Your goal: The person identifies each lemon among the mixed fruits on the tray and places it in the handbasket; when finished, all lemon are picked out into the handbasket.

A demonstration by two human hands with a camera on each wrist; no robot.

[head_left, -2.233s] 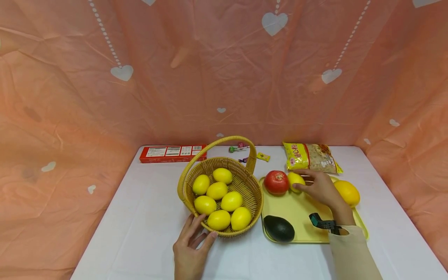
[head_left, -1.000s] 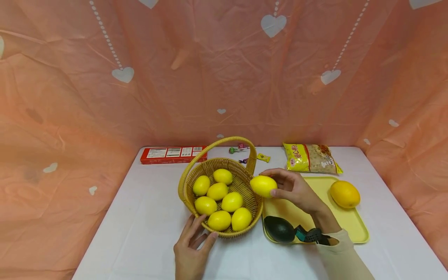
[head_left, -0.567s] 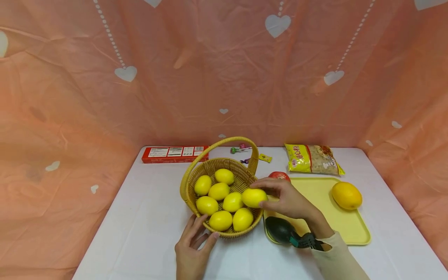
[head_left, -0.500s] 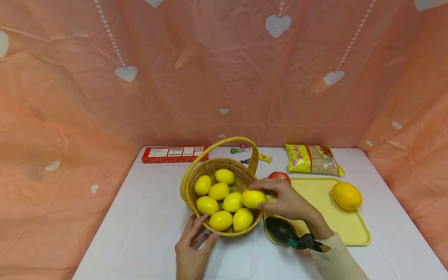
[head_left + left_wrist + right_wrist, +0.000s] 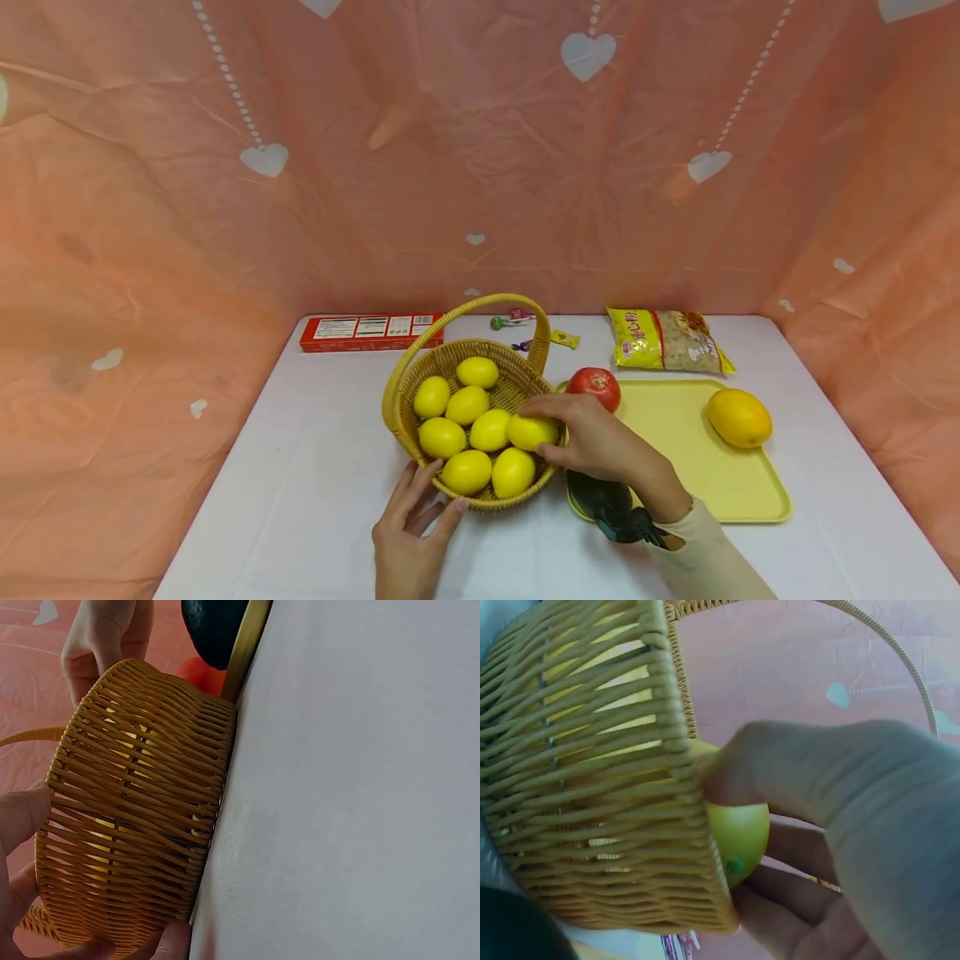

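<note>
A wicker basket (image 5: 547, 385) with an arched handle stands on the table and holds several lemons (image 5: 442, 437). My right hand (image 5: 600, 442) reaches over the basket's right rim, thumb and fingers around a lemon (image 5: 531, 432). That lemon sits low inside the rim, close beside another one. In the right wrist view the same lemon (image 5: 739, 832) shows between thumb and fingers, partly behind the woven wall. My left hand (image 5: 412, 533) rests against the basket's front left side, fingers spread. Its fingertips (image 5: 172, 941) touch the outer weave in the left wrist view.
Right of the basket lies a yellow tray (image 5: 705, 475) with a pomegranate (image 5: 596, 386), a larger orange-yellow fruit (image 5: 739, 417) and an avocado (image 5: 596, 497) partly under my wrist. Behind are a food bag (image 5: 667, 340), small candies (image 5: 565, 338) and a red box (image 5: 367, 332).
My right hand picked up the lemon beside the pomegranate, carried it left off the tray and lowered it into the basket. The nearby lemons shifted slightly. My left hand stayed at the basket.
</note>
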